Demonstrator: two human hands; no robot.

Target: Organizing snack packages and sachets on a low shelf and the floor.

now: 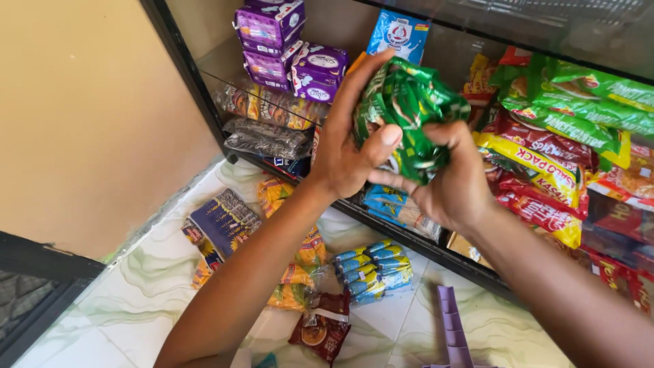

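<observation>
- A marbled tile floor (pixel 157 272) lies below a glass-fronted shelf cabinet (pixel 204 88) packed with snack packets.
- The left hand (pixel 347 146) and right hand (pixel 449 180) both clamp a bundle of green packets (pixel 409 112) before the shelves.
- Blue packets (pixel 373 271) lie on the floor.

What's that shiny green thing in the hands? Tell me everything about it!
The green bundle looks like several glossy plastic snack packets bunched together, dark and bright green with small red and white patches. It is crumpled and creased, held up in front of the glass cabinet's shelves. The left hand grips its left side, thumb pressed on the front; the right hand cups it from below.
</observation>
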